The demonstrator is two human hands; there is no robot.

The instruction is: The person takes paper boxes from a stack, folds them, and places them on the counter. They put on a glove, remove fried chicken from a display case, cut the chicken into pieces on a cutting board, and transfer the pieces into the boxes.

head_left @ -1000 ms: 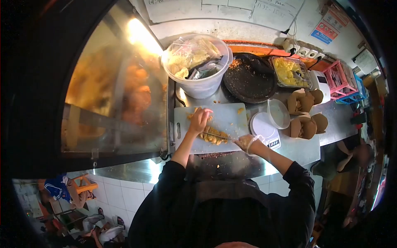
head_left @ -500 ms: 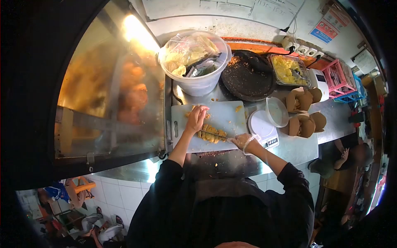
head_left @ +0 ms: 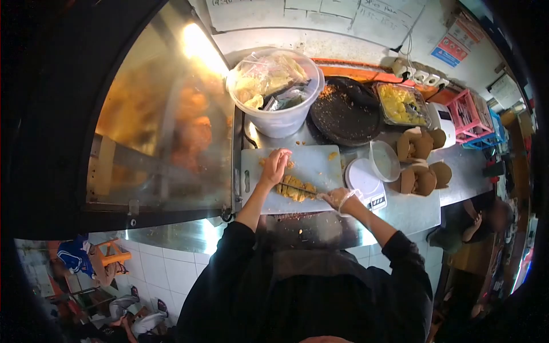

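A piece of golden fried, breaded food (head_left: 296, 193), scored by cuts, lies on a white cutting board (head_left: 317, 163). A knife (head_left: 301, 189) rests across it, its narrow blade pointing left. My right hand (head_left: 337, 198), in a clear plastic glove, is closed around the handle, which the fingers mostly hide. Just beyond the food's left end is my left hand (head_left: 275, 166), fingers stretched out and nothing seen in them. Crumbs and small fried bits (head_left: 333, 155) are scattered over the board.
A white kitchen scale (head_left: 365, 180) with a clear bowl (head_left: 384, 160) sits right of the board, near brown paper boxes (head_left: 416, 180). Behind are a tall plastic tub (head_left: 274, 117) and a dark stone mortar (head_left: 346, 123). A lit glass cabinet (head_left: 166, 137) stands left.
The camera view has shifted slightly, so the bench appears a little lower and to the right. My hands, the knife and the fried food hold nearly the same places on the board.
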